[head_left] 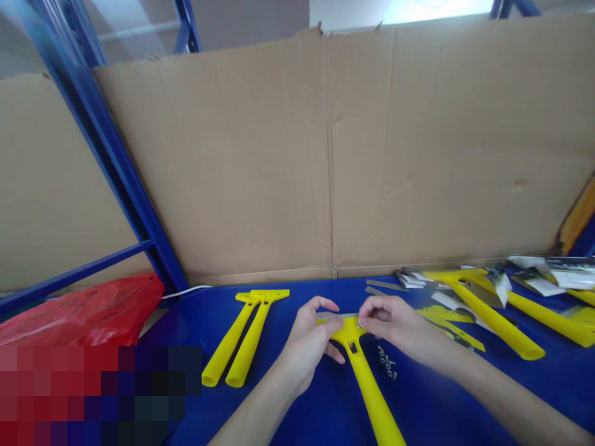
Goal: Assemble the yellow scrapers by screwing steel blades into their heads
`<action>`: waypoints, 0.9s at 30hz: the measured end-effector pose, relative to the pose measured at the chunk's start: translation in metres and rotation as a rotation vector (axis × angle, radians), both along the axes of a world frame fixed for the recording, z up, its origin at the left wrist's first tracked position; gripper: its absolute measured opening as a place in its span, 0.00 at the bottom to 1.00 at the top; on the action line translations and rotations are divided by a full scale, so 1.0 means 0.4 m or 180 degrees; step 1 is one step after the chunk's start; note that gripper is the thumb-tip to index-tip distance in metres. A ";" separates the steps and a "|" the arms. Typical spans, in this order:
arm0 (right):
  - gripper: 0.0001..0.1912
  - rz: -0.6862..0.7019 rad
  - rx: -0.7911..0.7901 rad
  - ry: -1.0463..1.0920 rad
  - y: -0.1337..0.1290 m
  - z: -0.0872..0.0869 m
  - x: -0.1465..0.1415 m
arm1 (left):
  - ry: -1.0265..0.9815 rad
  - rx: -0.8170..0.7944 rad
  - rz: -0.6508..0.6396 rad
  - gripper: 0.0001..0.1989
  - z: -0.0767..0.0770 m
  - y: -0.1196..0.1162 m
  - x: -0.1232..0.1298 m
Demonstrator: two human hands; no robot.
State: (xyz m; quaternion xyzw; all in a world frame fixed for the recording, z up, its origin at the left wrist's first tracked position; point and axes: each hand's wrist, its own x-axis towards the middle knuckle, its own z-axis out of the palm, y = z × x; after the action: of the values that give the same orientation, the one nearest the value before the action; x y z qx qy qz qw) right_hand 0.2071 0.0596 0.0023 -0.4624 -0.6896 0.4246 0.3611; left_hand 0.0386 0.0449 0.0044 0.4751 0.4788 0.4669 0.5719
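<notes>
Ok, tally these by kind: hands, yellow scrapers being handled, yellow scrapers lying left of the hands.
Hands, left hand and right hand: 2
Handled yellow scraper: 1
Yellow scrapers on the left: 2
Total: 5

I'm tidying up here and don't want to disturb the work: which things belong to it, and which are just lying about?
Belongs to the job:
yellow scraper
metal strip along its head
likely: small metal parts, loose metal strips, other yellow scrapers

Apparently just lying about:
red plastic bag
white cable
</notes>
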 end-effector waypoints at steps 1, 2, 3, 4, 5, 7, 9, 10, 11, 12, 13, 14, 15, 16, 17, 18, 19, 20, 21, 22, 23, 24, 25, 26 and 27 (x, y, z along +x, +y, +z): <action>0.07 0.0012 -0.0072 0.0064 -0.001 0.000 -0.002 | 0.0008 0.0004 -0.0013 0.11 0.000 0.000 -0.001; 0.07 0.0022 -0.0153 0.0128 -0.002 0.000 -0.005 | 0.0013 0.0006 -0.0023 0.11 0.000 0.000 -0.001; 0.08 0.0027 -0.0240 0.0193 -0.004 -0.001 -0.007 | 0.0020 0.0005 -0.0031 0.11 0.000 -0.001 -0.001; 0.09 0.0023 -0.0324 0.0250 -0.006 -0.002 -0.010 | 0.0028 0.0006 -0.0036 0.11 0.001 -0.001 -0.001; 0.10 0.0017 -0.0399 0.0295 -0.008 -0.003 -0.012 | 0.0037 0.0005 -0.0041 0.11 0.002 -0.002 -0.001; 0.11 -0.0028 -0.0585 0.0409 -0.013 -0.005 -0.014 | 0.0058 0.0014 -0.0040 0.11 0.005 -0.004 0.000; 0.13 -0.0085 -0.0827 0.0597 -0.018 -0.005 -0.015 | 0.0084 0.0019 -0.0051 0.11 0.007 -0.006 0.002; 0.13 -0.0103 -0.0943 0.0690 -0.020 -0.004 -0.015 | 0.0097 0.0015 -0.0058 0.11 0.007 -0.007 0.003; 0.14 -0.0103 -0.1021 0.0765 -0.021 -0.003 -0.016 | 0.0108 0.0008 -0.0067 0.11 0.007 -0.007 0.004; 0.14 -0.0089 -0.1032 0.0804 -0.021 -0.001 -0.016 | 0.0116 -0.0004 -0.0076 0.11 0.007 -0.007 0.005; 0.14 -0.0067 -0.0974 0.0792 -0.020 0.000 -0.016 | 0.0114 -0.0013 -0.0085 0.11 0.006 -0.006 0.005; 0.13 -0.0055 -0.0881 0.0746 -0.019 0.002 -0.016 | 0.0101 -0.0014 -0.0088 0.11 0.006 -0.005 0.005; 0.13 -0.0047 -0.0778 0.0680 -0.017 0.004 -0.015 | 0.0079 -0.0010 -0.0101 0.11 0.005 -0.004 0.005; 0.12 -0.0031 -0.0691 0.0601 -0.015 0.005 -0.014 | 0.0058 -0.0008 -0.0122 0.11 0.005 -0.004 0.004; 0.12 0.0015 -0.0641 0.0502 -0.013 0.005 -0.012 | 0.0043 -0.0008 -0.0146 0.11 0.005 -0.003 0.003; 0.11 0.0093 -0.0626 0.0394 -0.012 0.005 -0.010 | 0.0031 -0.0013 -0.0171 0.12 0.005 -0.002 0.001; 0.11 0.0187 -0.0617 0.0299 -0.011 0.004 -0.007 | 0.0028 -0.0026 -0.0185 0.12 0.005 -0.001 0.000; 0.11 0.0272 -0.0584 0.0212 -0.011 0.002 -0.003 | 0.0030 -0.0049 -0.0184 0.12 0.005 0.000 -0.001; 0.11 0.0330 -0.0504 0.0122 -0.012 0.001 -0.001 | 0.0029 -0.0066 -0.0170 0.12 0.004 0.001 -0.002; 0.11 0.0352 -0.0373 0.0035 -0.013 -0.001 0.002 | 0.0020 -0.0071 -0.0149 0.12 0.003 0.001 -0.003; 0.11 0.0341 -0.0221 -0.0039 -0.014 -0.002 0.004 | 0.0007 -0.0064 -0.0138 0.12 0.002 0.001 -0.004; 0.10 0.0315 -0.0086 -0.0106 -0.016 -0.002 0.005 | -0.0001 -0.0051 -0.0137 0.12 0.000 0.002 -0.004; 0.08 0.0290 0.0013 -0.0183 -0.017 -0.002 0.005 | 0.0000 -0.0038 -0.0145 0.12 -0.002 0.002 -0.004; 0.06 0.0268 0.0086 -0.0266 -0.018 -0.002 0.005 | 0.0009 -0.0025 -0.0152 0.12 -0.003 0.001 -0.004; 0.05 0.0246 0.0145 -0.0348 -0.019 -0.001 0.004 | 0.0028 -0.0019 -0.0149 0.12 -0.004 0.001 -0.003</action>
State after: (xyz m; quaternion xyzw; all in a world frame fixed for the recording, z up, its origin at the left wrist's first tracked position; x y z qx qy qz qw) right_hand 0.2088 0.0518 0.0020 -0.4496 -0.7351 0.3966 0.3166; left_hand 0.0373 0.0454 0.0026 0.4865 0.4715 0.4498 0.5819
